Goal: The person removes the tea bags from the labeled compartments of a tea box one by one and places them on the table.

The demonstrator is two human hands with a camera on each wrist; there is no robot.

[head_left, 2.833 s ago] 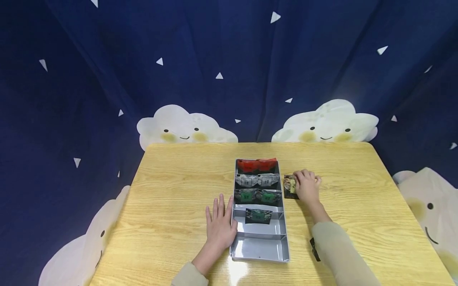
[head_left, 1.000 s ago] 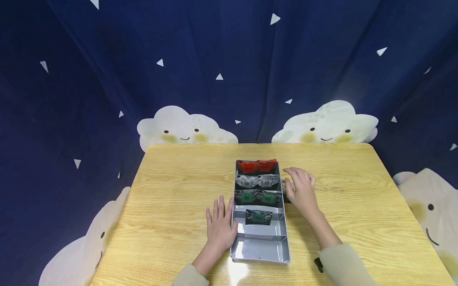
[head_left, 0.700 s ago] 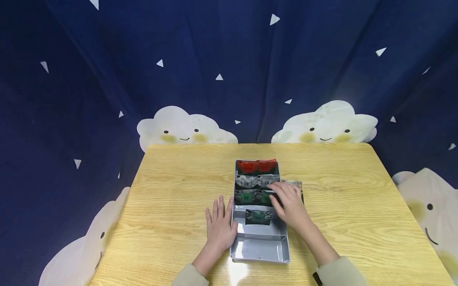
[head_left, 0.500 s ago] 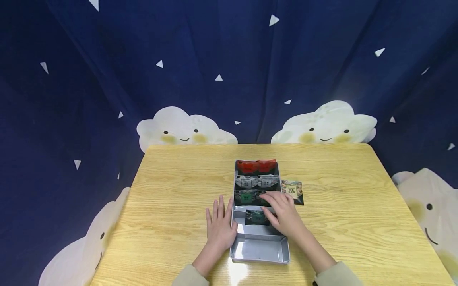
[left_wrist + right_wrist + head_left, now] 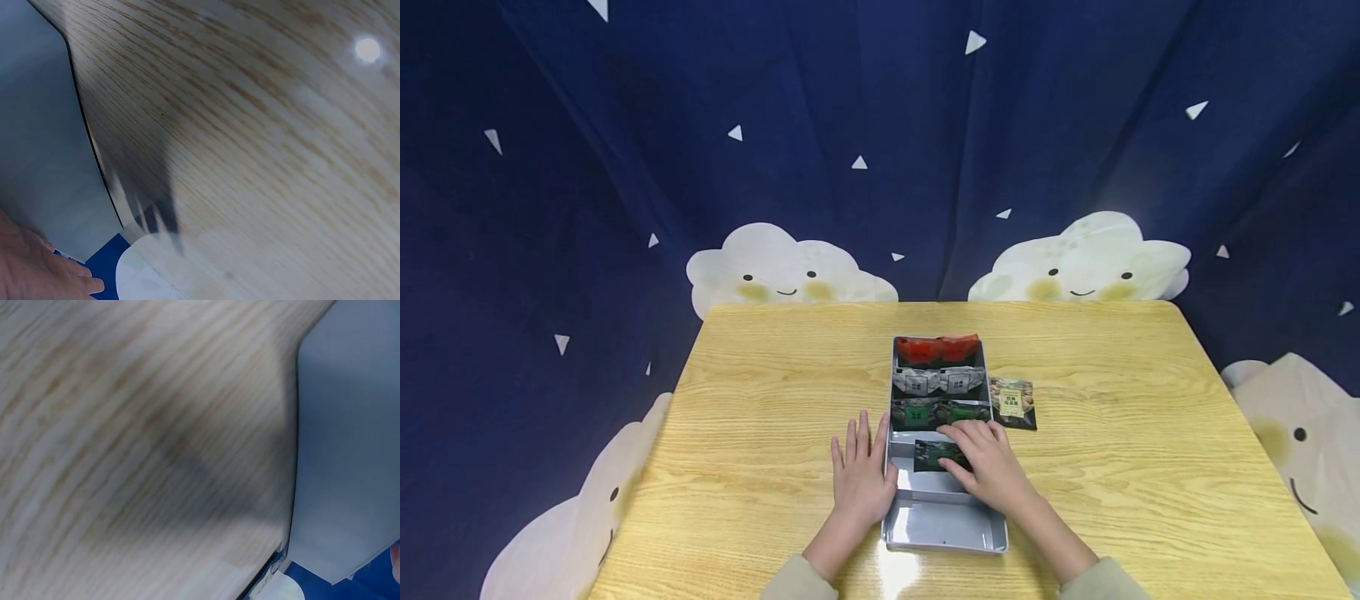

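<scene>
A grey divided tray [image 5: 943, 523] stands on the table. My left hand [image 5: 863, 479] lies with straight, spread fingers along its left side, the thumb against the rim. In the left wrist view, fingers [image 5: 44, 269] show at the lower left beside the tray's outer wall. My right hand [image 5: 991, 467] reaches over the right rim into the fourth compartment. Its index finger is above the top edge of a dark green sachet [image 5: 928, 455] and its thumb in front, apart from each other; the sachet's right part is hidden. The right wrist view shows mostly tray wall and table.
The three far compartments hold paired sachets: red ones [image 5: 920, 350], silver-white ones [image 5: 916, 382] and green-labelled dark ones [image 5: 916, 413]. A sachet with a cream label [image 5: 1011, 402] lies flat on the wooden table [image 5: 760, 400], right of the tray. A blue curtain [image 5: 820, 100] hangs behind.
My right hand has left the cream-labelled sachet, which now lies slightly nearer, and moved left over the tray, then down to the fourth compartment. My left hand has stayed put.
</scene>
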